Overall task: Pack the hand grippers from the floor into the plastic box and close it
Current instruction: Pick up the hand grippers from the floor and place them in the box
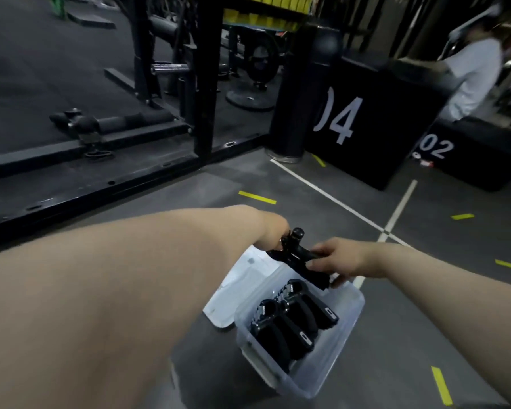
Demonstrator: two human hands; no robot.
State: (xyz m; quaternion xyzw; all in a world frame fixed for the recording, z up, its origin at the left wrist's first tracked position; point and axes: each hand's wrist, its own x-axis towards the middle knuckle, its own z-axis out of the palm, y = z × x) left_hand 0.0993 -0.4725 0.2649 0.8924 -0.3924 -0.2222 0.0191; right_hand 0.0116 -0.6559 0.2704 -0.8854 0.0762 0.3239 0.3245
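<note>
Hanging over the far end of the clear plastic box (331, 370) is a black hand gripper (303, 258), held between both hands just above the rim. Inside the box three more hand grippers (292, 323) lie side by side, springs toward the far left, handles toward the near right. The white lid (242, 278) lies flat on the grey floor (425, 320), touching the box's left side.

The left hand (273, 234) comes in across the picture on a long forearm, its fingers curled around the gripper's knobbed end; most of that hand is hidden. The right hand (340, 259) pinches the gripper's handle from the right, fingers closed on it.

Beyond stand a black rack frame (201, 84), a black box marked 04 (366, 119), and a person in a white shirt (475, 75), well apart.
</note>
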